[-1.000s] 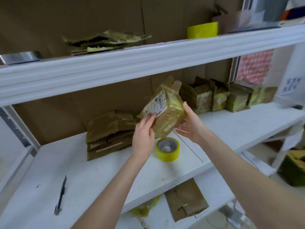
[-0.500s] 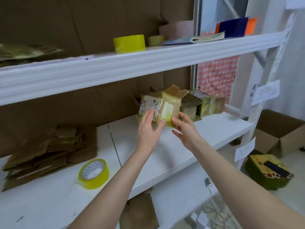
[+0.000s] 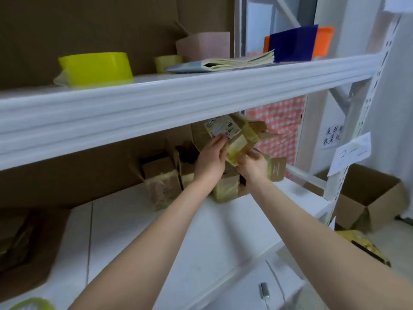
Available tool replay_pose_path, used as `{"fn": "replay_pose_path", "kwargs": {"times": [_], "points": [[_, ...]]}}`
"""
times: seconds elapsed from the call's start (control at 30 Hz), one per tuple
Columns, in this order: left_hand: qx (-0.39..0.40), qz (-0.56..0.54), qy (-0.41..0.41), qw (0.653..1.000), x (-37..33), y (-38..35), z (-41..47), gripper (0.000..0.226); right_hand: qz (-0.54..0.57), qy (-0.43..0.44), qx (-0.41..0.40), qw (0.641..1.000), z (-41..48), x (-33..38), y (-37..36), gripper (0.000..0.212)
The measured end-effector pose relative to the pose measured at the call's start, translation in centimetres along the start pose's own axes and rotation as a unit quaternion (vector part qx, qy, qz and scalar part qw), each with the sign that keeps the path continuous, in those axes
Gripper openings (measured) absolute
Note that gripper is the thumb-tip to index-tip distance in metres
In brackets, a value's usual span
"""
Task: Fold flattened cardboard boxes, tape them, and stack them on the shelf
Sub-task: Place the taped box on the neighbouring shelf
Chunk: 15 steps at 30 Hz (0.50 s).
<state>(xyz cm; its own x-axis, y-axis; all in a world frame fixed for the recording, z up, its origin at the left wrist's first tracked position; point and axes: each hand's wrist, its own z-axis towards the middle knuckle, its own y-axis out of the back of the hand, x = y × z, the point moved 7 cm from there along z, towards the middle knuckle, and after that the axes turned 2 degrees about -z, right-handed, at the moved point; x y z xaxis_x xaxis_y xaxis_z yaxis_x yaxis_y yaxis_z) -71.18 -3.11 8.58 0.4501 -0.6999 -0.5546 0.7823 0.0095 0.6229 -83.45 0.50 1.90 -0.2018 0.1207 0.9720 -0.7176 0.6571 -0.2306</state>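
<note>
Brown cardboard, glossy with yellowish tape, makes up the taped box [image 3: 240,143] that both hands hold up at the far right of the middle shelf [image 3: 201,222], just under the rim of the upper shelf [image 3: 178,101]. The left hand [image 3: 210,158] grips its left side, fingertips curled onto the white shipping label [image 3: 221,129]. The right hand [image 3: 252,167] cups the lower right corner with the thumb on top. The box is tilted and off the shelf board, above a cluster of finished boxes [image 3: 162,182] that stand against the back wall.

Folding and taping look done for this one, so the step in hand seems to be stacking. The next move probably calls for levelling the box and lowering it onto or beside the boxes below without knocking them. It must also stay clear of the upper shelf before both hands let go. More flattened cardboard [image 3: 22,242] lies at the near left.

The label carries a barcode and small print, too blurred to read. A paper tag [image 3: 350,153] on the right upright shows a handwritten "3" followed by a dash. A smaller note [image 3: 331,136] beside it bears handwritten characters I cannot make out. The rightmost box [image 3: 277,170] has pale printed lines, illegible. No brand can be read anywhere.
</note>
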Motion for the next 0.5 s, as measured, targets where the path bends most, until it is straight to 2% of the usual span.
{"fn": "replay_pose_path", "kwargs": {"times": [0.07, 0.13, 0.17, 0.23, 0.3, 0.37, 0.5], "points": [[0.011, 0.02, -0.004, 1.0, 0.7, -1.7, 1.7, 0.045, 0.003, -0.028, 0.012, 1.0, 2.3, -0.3, -0.1, 0.038], [0.011, 0.056, -0.017, 0.998, 1.3, -3.0, 3.0, 0.042, -0.012, -0.062, 0.022, 0.998, 4.1, -0.8, -0.2, 0.01], [0.014, 0.076, -0.017, 0.997, 1.9, -3.7, 3.6, 0.041, -0.026, -0.081, 0.027, 0.996, 4.7, -1.2, -0.3, 0.006], [0.043, 0.12, 0.004, 0.992, 3.1, -5.1, 4.4, 0.04, -0.066, -0.109, 0.029, 0.991, 5.8, -2.1, -0.2, 0.018], [0.086, 0.143, 0.032, 0.986, 4.0, -6.6, 4.6, 0.046, -0.097, -0.12, 0.029, 0.988, 6.5, -2.5, -0.2, 0.018], [0.094, 0.142, 0.049, 0.984, 4.0, -7.2, 4.6, 0.05, -0.122, -0.125, 0.045, 0.984, 7.1, -2.7, -0.1, 0.02], [0.082, 0.162, 0.088, 0.979, 3.6, -6.6, 4.2, 0.057, -0.174, -0.096, 0.07, 0.978, 7.3, -2.3, 0.5, 0.007]]}}
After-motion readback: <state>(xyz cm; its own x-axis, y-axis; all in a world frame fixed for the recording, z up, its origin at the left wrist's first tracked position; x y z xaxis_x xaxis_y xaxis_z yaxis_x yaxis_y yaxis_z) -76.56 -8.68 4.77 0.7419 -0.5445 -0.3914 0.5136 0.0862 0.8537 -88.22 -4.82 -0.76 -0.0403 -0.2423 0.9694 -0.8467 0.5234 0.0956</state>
